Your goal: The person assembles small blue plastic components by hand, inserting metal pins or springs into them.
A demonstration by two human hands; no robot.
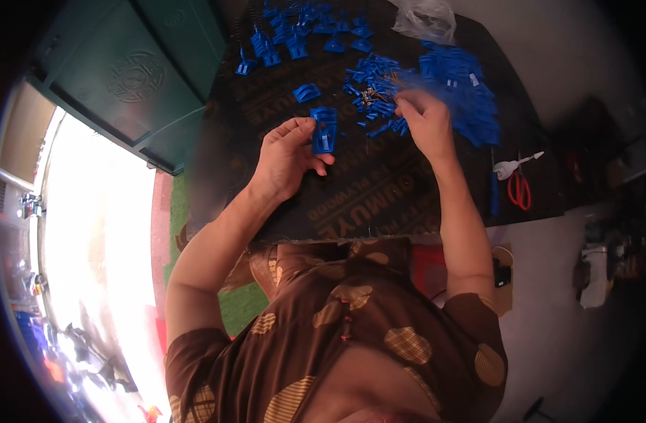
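In my left hand (291,149) a blue plastic piece (324,131) with a ribbed, cut-out face is held upright between thumb and fingers. A similar curved blue piece (306,92) lies on the dark board just beyond it. My right hand (427,120) is over the near right side of a heap of small blue parts (376,76) mixed with brass-coloured bits. Its thumb and fingertips are pressed together; whatever they may hold is too small to make out.
Many blue assembled pieces (296,44) stand along the far left of the dark plywood table (400,201). A larger pile of flat blue parts (471,106) lies at right, below a clear plastic bag (427,20). Red-handled scissors (519,192) and a white tool (507,168) sit near the right edge.
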